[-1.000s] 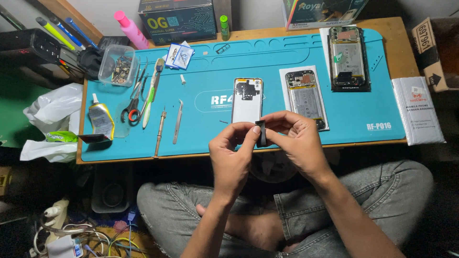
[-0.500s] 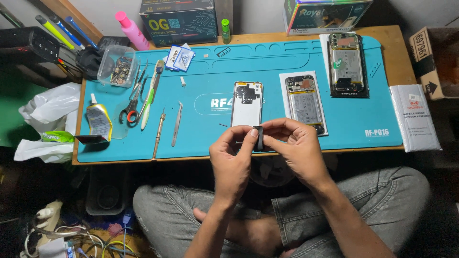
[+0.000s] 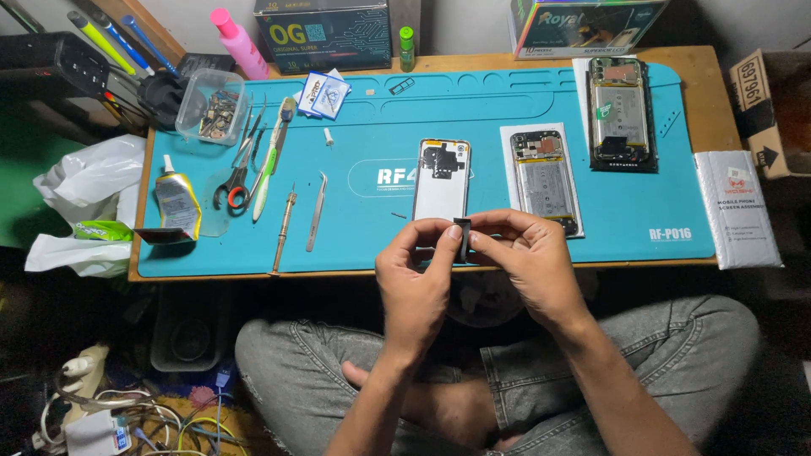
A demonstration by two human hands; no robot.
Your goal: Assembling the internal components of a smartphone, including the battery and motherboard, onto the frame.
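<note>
Left hand (image 3: pixel 414 283) and right hand (image 3: pixel 528 262) meet at the counter's near edge, both pinching a small black part (image 3: pixel 462 239) between fingertips, just below a white phone back cover (image 3: pixel 442 178). Open phone frame (image 3: pixel 547 177) beside it; tweezers (image 3: pixel 316 211), screwdriver (image 3: pixel 283 230), scissors (image 3: pixel 236 173) left. Teal mat (image 3: pixel 507 105) covers the wooden counter (image 3: pixel 701 63); boxes behind.

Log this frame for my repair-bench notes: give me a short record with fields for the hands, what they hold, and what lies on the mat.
left hand: fingers pinch the small dark part from the left
right hand: fingers pinch the same part from the right
held above: near edge of the blue mat
mat, centre: white phone back cover; opened phone beside it
mat, far right: second opened phone
mat, left: scissors, tweezers, screwdriver, glue tube
</note>
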